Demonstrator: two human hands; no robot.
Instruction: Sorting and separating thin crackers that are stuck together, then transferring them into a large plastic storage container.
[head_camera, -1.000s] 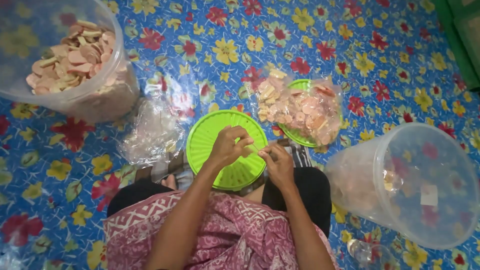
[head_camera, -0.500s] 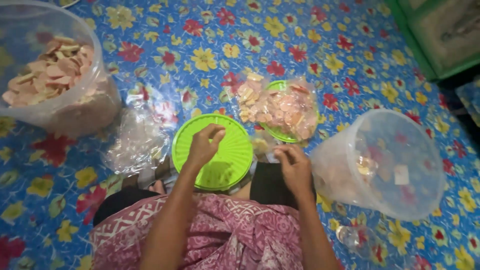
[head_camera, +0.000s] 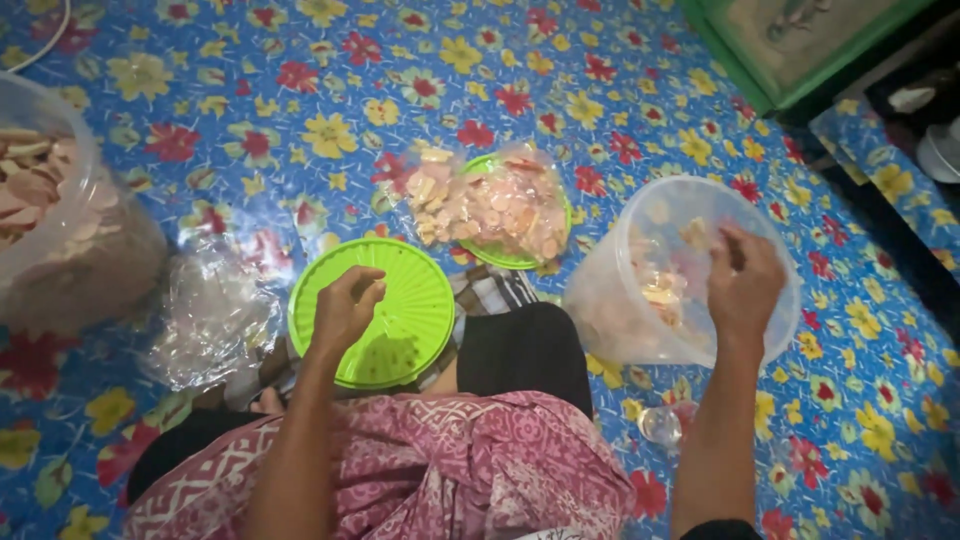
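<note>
Two hands busy: our right hand (head_camera: 745, 280) sits over the mouth of the clear tub (head_camera: 610, 300), fingers pinched, though we can't tell whether it grips anything. Left hand (head_camera: 345, 310) rests loosely curled on the green lid (head_camera: 420, 300) in our lap, apparently empty. We'd release low inside the rim, keeping the lid level; bagged crackers (head_camera: 490, 205) lie just beyond.
</note>
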